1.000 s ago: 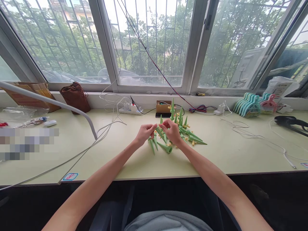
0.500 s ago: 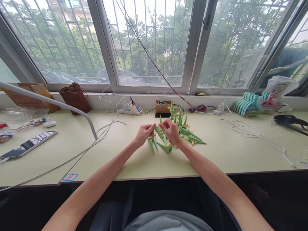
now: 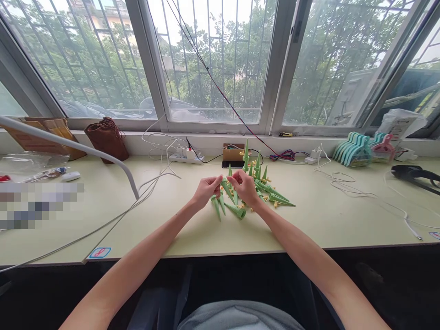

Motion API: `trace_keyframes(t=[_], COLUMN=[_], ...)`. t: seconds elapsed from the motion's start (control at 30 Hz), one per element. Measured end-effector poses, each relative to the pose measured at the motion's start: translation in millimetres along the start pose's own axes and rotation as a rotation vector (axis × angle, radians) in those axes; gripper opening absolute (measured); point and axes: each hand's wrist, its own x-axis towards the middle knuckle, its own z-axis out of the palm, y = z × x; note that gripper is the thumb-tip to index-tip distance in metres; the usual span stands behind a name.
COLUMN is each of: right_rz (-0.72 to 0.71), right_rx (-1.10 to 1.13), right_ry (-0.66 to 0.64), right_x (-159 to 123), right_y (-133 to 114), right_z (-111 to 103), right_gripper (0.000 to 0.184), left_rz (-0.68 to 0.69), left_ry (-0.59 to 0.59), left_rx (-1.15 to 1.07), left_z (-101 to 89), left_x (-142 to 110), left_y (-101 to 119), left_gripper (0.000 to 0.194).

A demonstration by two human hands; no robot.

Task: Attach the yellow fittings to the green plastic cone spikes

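My left hand (image 3: 207,189) is closed around the wide upper end of a green plastic plant watering spike (image 3: 228,190), whose point slants down to the right. Close beside that end, my right hand (image 3: 246,186) is pinched, and what its fingertips hold is too small and covered to make out. Below my hands, another watering spike (image 3: 236,210) lies with its open round end toward me. More green spikes, several with small yellow valves (image 3: 276,205), lie to the right. Behind my right hand, a tall spike (image 3: 246,156) stands upright among others.
A dark phone (image 3: 233,164) lies before a small cardboard box (image 3: 234,150) at the back. White cables (image 3: 151,183) cross the table (image 3: 137,233) on the left, under a grey curved arm (image 3: 113,158). Turquoise hangers (image 3: 352,150) and a black strapped object (image 3: 414,174) sit right.
Both hands stay almost in place, with only slight finger movement at the top of the held watering spike. The spikes on the table look unmoved.
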Motion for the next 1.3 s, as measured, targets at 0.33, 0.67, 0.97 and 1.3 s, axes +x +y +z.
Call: trace_keyframes(t=[0.33,0.67,0.97,1.3], right_rz=[-0.018,-0.041,-0.061,-0.034], right_rx=[-0.002,-0.053,-0.066,-0.054], right_ry=[-0.056,-0.061,-0.111,-0.14], right_x=[-1.5,-2.1,-1.8,-1.8], right_y=[2.6,2.3,5.3,7.9], right_z=[0.5,3.5,3.9,4.0], right_gripper=[0.022,0.013,0.014,0.013], left_rz=[0.035,0.057,0.058,0.045], left_ry=[0.084,0.128,0.14,0.107], left_rx=[0.061,0.081,0.109,0.112], left_z=[1.5,-1.2,-1.1,0.2], left_x=[-0.3,1.9,1.4,-1.9], left_y=[2.6,-0.1,0.7,6.0], left_gripper=[0.053,0.05,0.048,0.04])
